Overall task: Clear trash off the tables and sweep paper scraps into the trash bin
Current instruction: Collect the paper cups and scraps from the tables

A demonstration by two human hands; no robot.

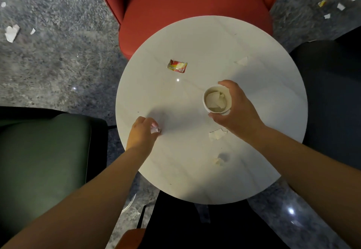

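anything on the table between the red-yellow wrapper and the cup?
Nothing. In the head view the stretch of white table between the wrapper and the paper cup, held by the right hand, is bare apart from a light glint.

Round table point(195, 161), centre frame: white, faint grey veining. Wrapper point(177, 66) on it, upper middle: red and yellow, silver edge. Paper cup point(217, 99): off-white, cream scraps inside. Torn paper scraps point(217, 133) on tabletop: white to cream. Armchair point(175, 4), top: brick red. Seat point(43, 161), lower left: dark green. Floor point(58, 63): mottled grey-blue speckle, white scraps point(12, 32) scattered upper left and upper right.
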